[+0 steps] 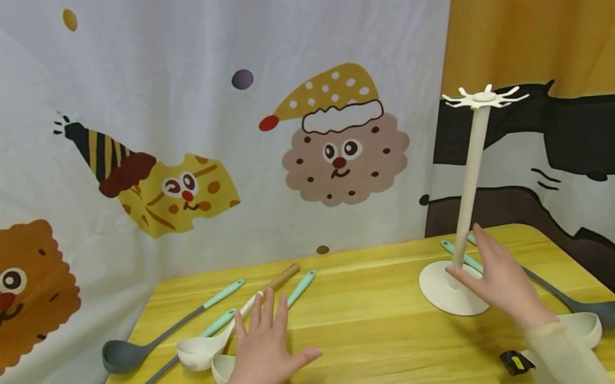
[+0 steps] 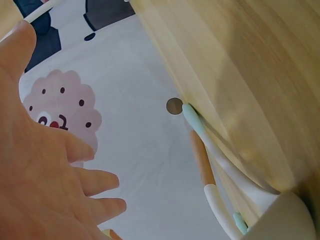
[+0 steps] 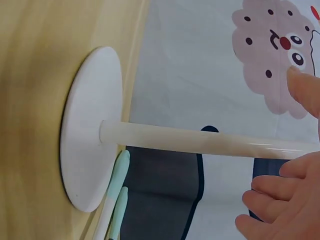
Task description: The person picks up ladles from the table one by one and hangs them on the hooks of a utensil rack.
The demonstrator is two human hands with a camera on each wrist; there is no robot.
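My left hand [image 1: 263, 349] is spread with straight fingers over the ladles on the left, holding nothing. Partly hidden under it lies a cream ladle [image 2: 285, 220] with a mint handle [image 1: 300, 288]. Beside that is a white ladle [image 1: 196, 354] with a wooden handle end [image 1: 283, 277]. My right hand [image 1: 503, 279], fingers extended, is beside the pole of a white utensil stand [image 1: 472, 178]. In the right wrist view the thumb and fingers stand either side of the pole [image 3: 175, 138], without closing on it; contact cannot be told. The stand is upright with bare hooks [image 1: 484, 97] on top.
Two grey ladles [image 1: 124, 355] with mint handles lie at the left. On the right are another grey ladle [image 1: 612, 312] and a cream ladle [image 1: 586, 326], partly behind my right forearm. A printed curtain [image 1: 177, 59] hangs behind the wooden table [image 1: 366, 354].
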